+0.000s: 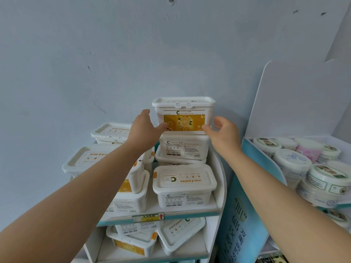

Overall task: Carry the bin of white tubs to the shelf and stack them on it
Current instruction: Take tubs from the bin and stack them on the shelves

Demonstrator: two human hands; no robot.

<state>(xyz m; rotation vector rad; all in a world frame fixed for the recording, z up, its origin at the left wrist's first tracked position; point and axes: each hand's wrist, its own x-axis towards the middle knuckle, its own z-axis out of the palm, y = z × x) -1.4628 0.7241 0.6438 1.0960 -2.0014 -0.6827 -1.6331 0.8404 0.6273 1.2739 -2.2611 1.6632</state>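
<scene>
Up top, the left hand's fingers lay straight and together along the left wall of the uppermost white tub, with the thumb spread across onto the edge of its orange label. The right hand's fingers were loosely curled and slightly apart just off the tub's right wall. Its thumb tip reached the lower right corner of the label, though I could not tell for sure that it pressed there. Neither the left hand nor the right hand closed round the tub; both bare forearms stretched up from the bottom corners of the view.

That tub stood upright, lid on, crowning a stack of white tubs at the back right of the upper shelf. In front of the stack sat another lidded tub. More tubs lay to the left, two of them flat and a few tipped behind the left forearm. A yellow price strip with a red arrow was stuck on the shelf's front edge. Below, on the lower shelf, several tubs lay tilted. A neighbouring display to the right held round containers, and a pale blue wall rose behind.
</scene>
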